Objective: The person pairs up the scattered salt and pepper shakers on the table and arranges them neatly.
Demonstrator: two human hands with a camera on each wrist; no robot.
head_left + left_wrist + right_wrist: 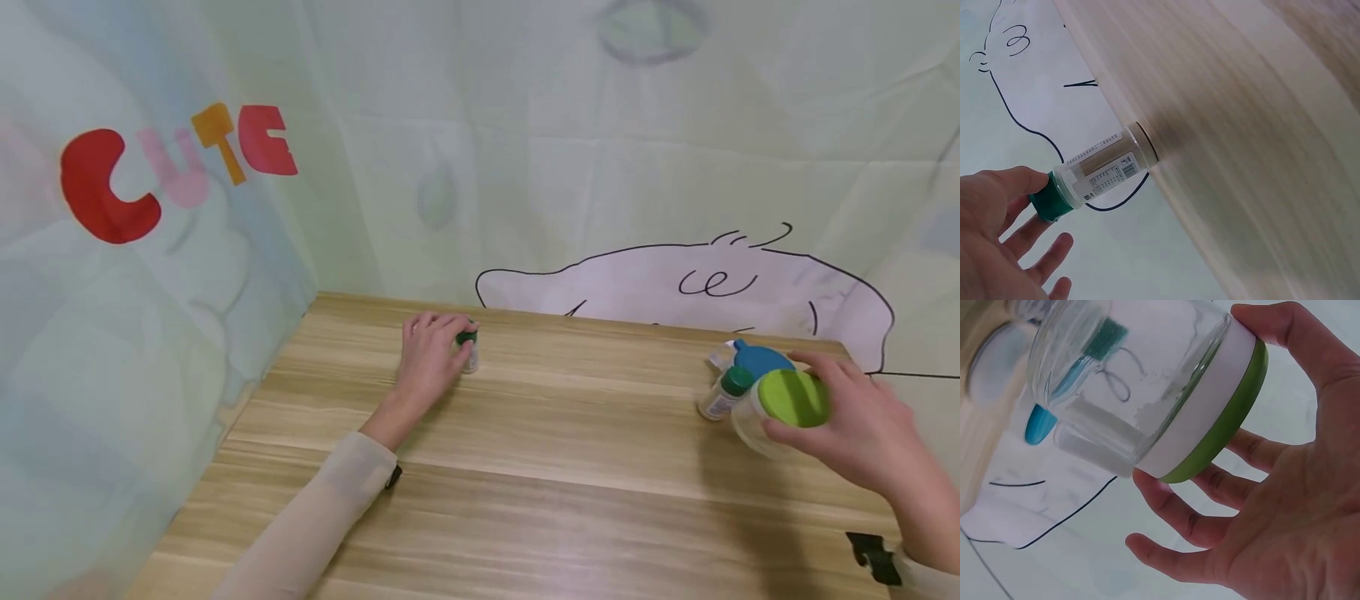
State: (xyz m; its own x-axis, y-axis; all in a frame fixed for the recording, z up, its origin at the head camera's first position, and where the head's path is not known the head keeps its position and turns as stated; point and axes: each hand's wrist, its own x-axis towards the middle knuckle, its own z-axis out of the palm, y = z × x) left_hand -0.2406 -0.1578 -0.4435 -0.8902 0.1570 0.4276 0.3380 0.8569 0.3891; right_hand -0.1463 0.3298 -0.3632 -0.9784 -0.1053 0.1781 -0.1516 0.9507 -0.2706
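Note:
At the table's back left, my left hand (431, 354) pinches the green cap of a small spice bottle (471, 357); in the left wrist view the thumb and a finger grip the cap (1052, 199) and the bottle (1110, 165) stands on the table. At the right, my right hand (862, 417) holds a clear glass jar by its green lid (795, 398), thumb and fingers around the rim in the right wrist view (1225, 412). The jar (1141, 369) is tilted in the head view; whether its base touches the table I cannot tell.
Just left of the jar is another green-capped bottle (723, 396). Behind them lie a blue item (761, 360) and a small whitish item (722, 357). Printed cloth (525, 167) rises behind the wooden table (555, 433) and along its left side.

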